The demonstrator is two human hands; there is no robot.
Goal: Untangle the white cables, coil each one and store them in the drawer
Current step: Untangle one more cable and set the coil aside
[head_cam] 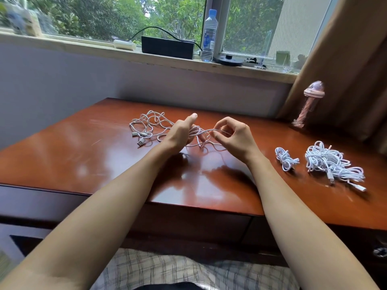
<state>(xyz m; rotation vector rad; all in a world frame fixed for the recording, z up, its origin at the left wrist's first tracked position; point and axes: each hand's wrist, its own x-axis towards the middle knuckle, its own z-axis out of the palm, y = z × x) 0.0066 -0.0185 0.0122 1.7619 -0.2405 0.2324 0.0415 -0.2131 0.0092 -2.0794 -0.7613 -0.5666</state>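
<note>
Partly hidden: left hand (181, 133) fingers behind palm, curled round white cable loops (196, 132), thumb up. Right hand (235, 136) pinches strand. Loose tangle (146, 125) near desk (83, 155) back edge; two bundles (330, 162) by right edge.

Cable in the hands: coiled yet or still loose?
Partly coiled. A few loops sit around the left hand; the right hand pinches the cable, and the rest lies tangled on the desk.
</note>
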